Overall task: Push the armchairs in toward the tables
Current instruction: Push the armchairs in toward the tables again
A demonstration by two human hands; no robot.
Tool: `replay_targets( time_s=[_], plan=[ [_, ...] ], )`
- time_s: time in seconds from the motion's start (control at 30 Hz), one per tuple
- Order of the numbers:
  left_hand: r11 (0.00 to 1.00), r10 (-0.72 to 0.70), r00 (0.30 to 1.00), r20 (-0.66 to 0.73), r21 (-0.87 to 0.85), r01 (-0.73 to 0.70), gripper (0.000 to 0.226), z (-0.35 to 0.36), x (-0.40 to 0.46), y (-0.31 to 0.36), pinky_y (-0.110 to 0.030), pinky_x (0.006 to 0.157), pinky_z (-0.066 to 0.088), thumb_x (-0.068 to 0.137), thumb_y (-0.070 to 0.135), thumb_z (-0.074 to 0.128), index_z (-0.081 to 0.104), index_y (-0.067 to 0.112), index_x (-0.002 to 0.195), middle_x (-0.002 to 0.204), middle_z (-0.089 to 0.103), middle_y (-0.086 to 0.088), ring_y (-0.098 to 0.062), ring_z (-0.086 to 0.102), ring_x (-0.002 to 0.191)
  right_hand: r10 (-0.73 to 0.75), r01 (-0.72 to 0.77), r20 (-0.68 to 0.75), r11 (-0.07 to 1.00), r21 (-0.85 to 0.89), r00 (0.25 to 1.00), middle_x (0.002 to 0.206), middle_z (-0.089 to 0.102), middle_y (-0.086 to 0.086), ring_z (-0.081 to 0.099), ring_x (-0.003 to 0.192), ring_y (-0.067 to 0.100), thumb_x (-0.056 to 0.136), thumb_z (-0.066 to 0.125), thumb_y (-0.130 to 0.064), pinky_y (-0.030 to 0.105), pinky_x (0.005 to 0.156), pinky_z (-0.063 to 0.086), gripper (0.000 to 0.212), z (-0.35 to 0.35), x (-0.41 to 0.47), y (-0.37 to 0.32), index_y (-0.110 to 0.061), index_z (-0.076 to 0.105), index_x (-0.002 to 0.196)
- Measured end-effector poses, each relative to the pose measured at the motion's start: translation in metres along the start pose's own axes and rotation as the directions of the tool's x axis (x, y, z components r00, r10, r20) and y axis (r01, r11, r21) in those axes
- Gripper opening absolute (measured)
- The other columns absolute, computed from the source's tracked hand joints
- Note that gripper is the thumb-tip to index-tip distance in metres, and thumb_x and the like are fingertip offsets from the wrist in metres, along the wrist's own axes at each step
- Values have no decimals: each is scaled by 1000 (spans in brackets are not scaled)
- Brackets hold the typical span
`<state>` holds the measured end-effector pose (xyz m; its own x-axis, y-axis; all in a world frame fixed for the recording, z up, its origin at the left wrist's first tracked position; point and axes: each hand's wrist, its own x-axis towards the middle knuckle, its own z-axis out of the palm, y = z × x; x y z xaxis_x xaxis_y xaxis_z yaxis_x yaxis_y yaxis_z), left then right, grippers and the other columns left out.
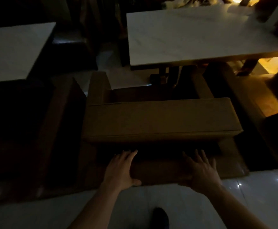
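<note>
Armchair faced toward white table; rear ledge pressed by left hand and right hand, fingers straight and spread, thumbs hooked under edge.

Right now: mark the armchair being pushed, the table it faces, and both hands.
armchair (161, 119), head view, top of its backrest.
table (192, 35), head view, bare white top.
left hand (120, 169), head view, back of hand.
right hand (202, 171), head view, back of hand.

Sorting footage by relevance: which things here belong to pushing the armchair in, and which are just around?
Job: left hand and right hand flat on the armchair back; white table ahead.
Around: second white table, dark armchair at left, tiled floor.
</note>
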<state>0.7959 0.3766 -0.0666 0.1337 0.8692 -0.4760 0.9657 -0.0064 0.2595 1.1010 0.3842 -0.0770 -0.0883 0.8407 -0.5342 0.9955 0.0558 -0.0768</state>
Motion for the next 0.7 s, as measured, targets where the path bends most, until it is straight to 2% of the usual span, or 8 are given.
replay_targets(
  time_s=[0.13,0.2,0.3,0.43,0.57,0.7],
  plan=[
    [999,-41,996,73,37,39,127,11,20,-2,-47,119,13,56,69,80,1,44,153,163,9,6,-25,11,148,-37,43,120,998,-47,992,165,-17,7,-21,149,37,62,68,-82,74,114,-1,132,1,30,12,-43,-20,151],
    [998,-56,992,115,22,54,128,14,26,-5,-48,119,17,54,71,80,4,43,153,162,15,5,-26,16,146,-58,70,149,995,-75,987,167,-9,5,-12,151,39,59,71,-81,78,111,5,133,-1,38,10,-46,-17,151],
    [998,-68,987,143,-4,69,119,18,29,-13,-47,112,30,52,76,76,19,42,150,155,31,7,-22,30,140,-80,100,151,987,-127,985,166,5,2,2,151,39,57,72,-81,79,108,16,127,-5,42,10,-51,-8,151],
    [1000,-30,996,84,-1,30,116,27,24,-22,-44,113,27,51,82,70,22,43,149,153,32,9,-20,30,139,-78,97,140,987,-129,987,166,8,2,1,151,39,59,73,-79,80,108,12,123,-2,41,9,-49,-1,153],
    [1000,27,1000,16,-4,-26,117,34,21,-28,-41,114,22,49,80,72,22,42,149,151,35,9,-19,32,137,-83,96,115,988,-121,990,164,14,-1,8,150,37,60,76,-76,80,108,13,119,1,42,8,-50,6,152],
    [998,52,997,-57,-34,-54,110,40,16,-28,-40,117,20,56,77,71,26,38,148,148,39,6,-19,35,135,-81,92,111,991,-97,991,161,23,-2,18,148,36,70,73,-69,80,108,16,102,5,47,13,-50,14,151]
  ],
)
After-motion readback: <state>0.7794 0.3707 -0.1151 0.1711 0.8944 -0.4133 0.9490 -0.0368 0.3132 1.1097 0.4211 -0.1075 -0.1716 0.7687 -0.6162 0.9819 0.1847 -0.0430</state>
